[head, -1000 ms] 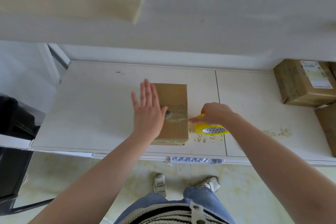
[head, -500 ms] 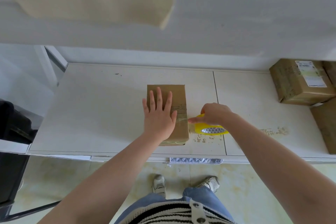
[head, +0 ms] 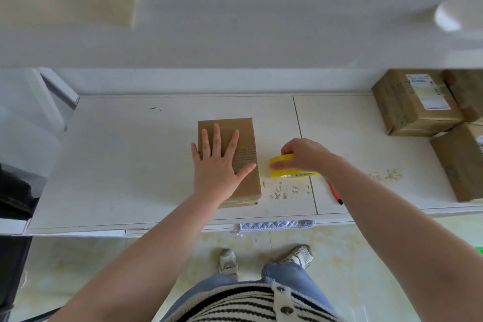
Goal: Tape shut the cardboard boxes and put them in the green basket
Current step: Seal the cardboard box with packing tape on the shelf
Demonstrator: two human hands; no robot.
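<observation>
Your left hand (head: 218, 165) lies flat, fingers spread wide, pressing on top of the cardboard box (head: 243, 138) in the middle of the white counter (head: 130, 159). At the box's 3 o'clock, just beside it, your right hand (head: 304, 154) is closed around the yellow tape roll (head: 281, 170). More boxes (head: 415, 104) sit far off at 2 o'clock.
</observation>
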